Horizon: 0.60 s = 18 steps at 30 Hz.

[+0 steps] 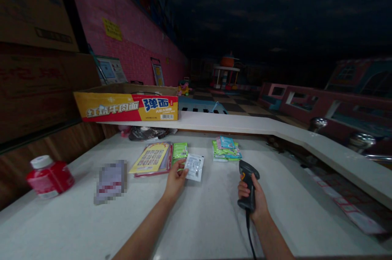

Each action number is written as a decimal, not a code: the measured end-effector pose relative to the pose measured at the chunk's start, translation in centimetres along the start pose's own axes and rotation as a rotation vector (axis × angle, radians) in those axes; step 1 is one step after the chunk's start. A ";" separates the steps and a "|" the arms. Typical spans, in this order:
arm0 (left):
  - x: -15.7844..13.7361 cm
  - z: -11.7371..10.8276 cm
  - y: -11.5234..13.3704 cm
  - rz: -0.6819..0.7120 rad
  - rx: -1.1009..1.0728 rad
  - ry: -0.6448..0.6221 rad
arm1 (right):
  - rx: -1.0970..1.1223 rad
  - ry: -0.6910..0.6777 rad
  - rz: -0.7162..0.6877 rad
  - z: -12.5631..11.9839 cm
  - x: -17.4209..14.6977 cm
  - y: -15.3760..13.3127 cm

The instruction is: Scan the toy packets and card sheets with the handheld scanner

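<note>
My left hand (176, 178) pinches the near left corner of a small white packet (195, 166) that lies flat on the white counter (211, 215). A green packet (179, 151) sits just behind the fingers. My right hand (255, 198) grips a black handheld barcode scanner (248, 180) upright, its head tipped toward the white packet, its cable running down toward me. A small stack of green and blue packets (226, 148) lies behind the scanner.
A yellow printed card stack (151, 158) lies left of the green packet. A red bottle with a white cap (49, 178) lies at far left beside a blurred paper (110, 181). A noodle carton (128, 104) sits on the raised ledge (275, 127).
</note>
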State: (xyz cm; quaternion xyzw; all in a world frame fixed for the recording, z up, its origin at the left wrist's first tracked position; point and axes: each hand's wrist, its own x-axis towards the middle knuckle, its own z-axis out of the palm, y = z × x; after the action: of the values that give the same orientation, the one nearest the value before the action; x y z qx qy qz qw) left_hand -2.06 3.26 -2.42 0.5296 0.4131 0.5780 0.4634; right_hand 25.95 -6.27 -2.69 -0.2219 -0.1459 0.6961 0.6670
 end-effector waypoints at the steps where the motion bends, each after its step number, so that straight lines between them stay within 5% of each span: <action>1: 0.3 0.5 0.1 -0.010 -0.029 0.006 | -0.011 -0.003 -0.006 -0.1 0.1 0.0; 8: 4.7 8.3 2.6 -0.210 -0.309 -0.042 | 0.053 0.020 0.013 -0.5 0.8 0.1; 12: 8.1 13.6 3.5 -0.308 -0.177 -0.054 | 0.060 0.020 0.022 -0.4 1.0 0.1; 18: 11.4 18.9 2.1 -0.229 0.024 0.042 | 0.055 0.034 0.016 -0.3 1.1 0.1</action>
State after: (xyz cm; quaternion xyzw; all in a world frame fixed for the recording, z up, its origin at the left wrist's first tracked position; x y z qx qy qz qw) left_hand 16.39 13.66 4.10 0.4724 0.4872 0.5272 0.5114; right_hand 25.99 -5.16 -3.09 -0.2167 -0.1134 0.7013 0.6696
